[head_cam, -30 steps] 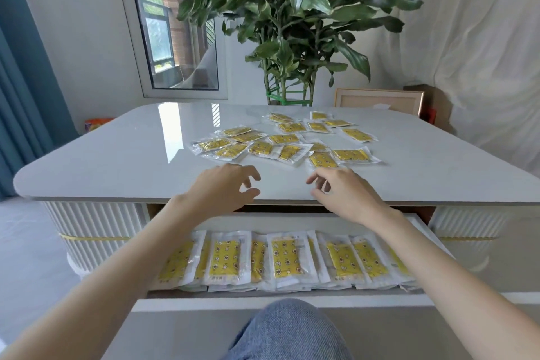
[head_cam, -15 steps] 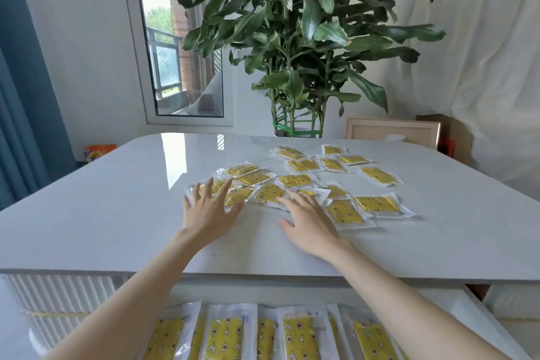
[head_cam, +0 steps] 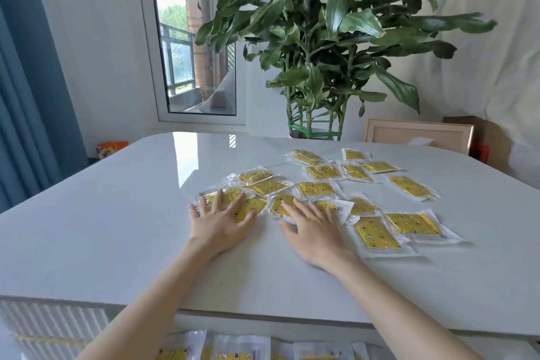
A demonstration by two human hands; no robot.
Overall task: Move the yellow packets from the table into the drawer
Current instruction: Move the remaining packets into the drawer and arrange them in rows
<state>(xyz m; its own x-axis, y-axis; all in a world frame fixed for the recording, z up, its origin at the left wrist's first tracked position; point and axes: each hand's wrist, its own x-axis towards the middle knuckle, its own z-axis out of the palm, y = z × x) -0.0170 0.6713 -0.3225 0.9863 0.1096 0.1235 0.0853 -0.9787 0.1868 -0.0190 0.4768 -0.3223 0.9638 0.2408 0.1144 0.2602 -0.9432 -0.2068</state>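
As the head camera tilts up from where it looked a second ago, the open drawer (head_cam: 374, 342) shrinks to a strip at the bottom edge, where a row of packets already stowed (head_cam: 239, 355) shows below the near lip of the white table (head_cam: 102, 228). Both hands, which hovered loosely curled over that lip a second ago, have since reached forward to the yellow packets (head_cam: 412, 223) scattered across the middle and right of the tabletop. The left hand (head_cam: 217, 223) lies flat with its fingers spread, fingertips on the two packets at the near-left edge of the scatter. The right hand (head_cam: 314, 231), just beside it, rests with fingers straight and together over the packets at the centre, the thumb out to the side. Neither hand grips anything; each presses down palm-first, a little farther onto the packets than half a second ago. No packet has left the table in that time. Behind the table stand a large leafy plant (head_cam: 321, 38), a wooden picture frame (head_cam: 418, 133) and a window (head_cam: 187, 52).
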